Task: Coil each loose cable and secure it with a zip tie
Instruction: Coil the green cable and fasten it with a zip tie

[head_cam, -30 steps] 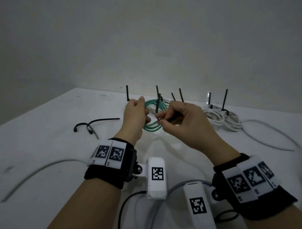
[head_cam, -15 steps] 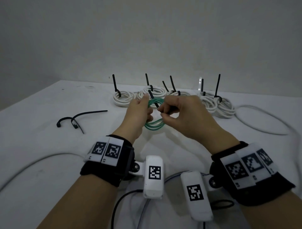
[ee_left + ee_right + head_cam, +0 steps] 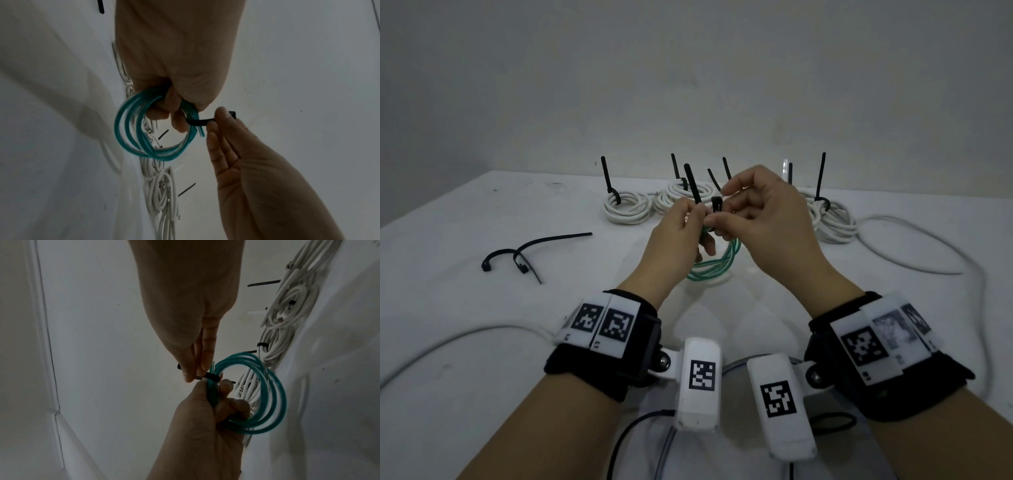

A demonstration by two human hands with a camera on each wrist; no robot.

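A green cable coil (image 3: 717, 263) hangs above the white table (image 3: 482, 308), held at its top by my left hand (image 3: 678, 236), whose fingers curl through the loops (image 3: 131, 129). A black zip tie (image 3: 693, 186) wraps the coil's bundle; its tail sticks up beside my left thumb. My right hand (image 3: 760, 219) pinches the tie's head end (image 3: 716, 205) between thumb and fingertips (image 3: 221, 116). In the right wrist view the tie (image 3: 209, 376) crosses the green strands (image 3: 273, 395) just above my left thumb.
Several white cable coils (image 3: 626, 205) with upright black zip ties lie in a row at the table's back. Two loose black zip ties (image 3: 524, 255) lie at the left. Loose white cables trail at the right (image 3: 914, 253) and near left (image 3: 448, 346).
Both hands have lifted the green coil a little. The zip tie's tail now stands up past my left thumb, and my right hand has shifted to pinch the tie's head.
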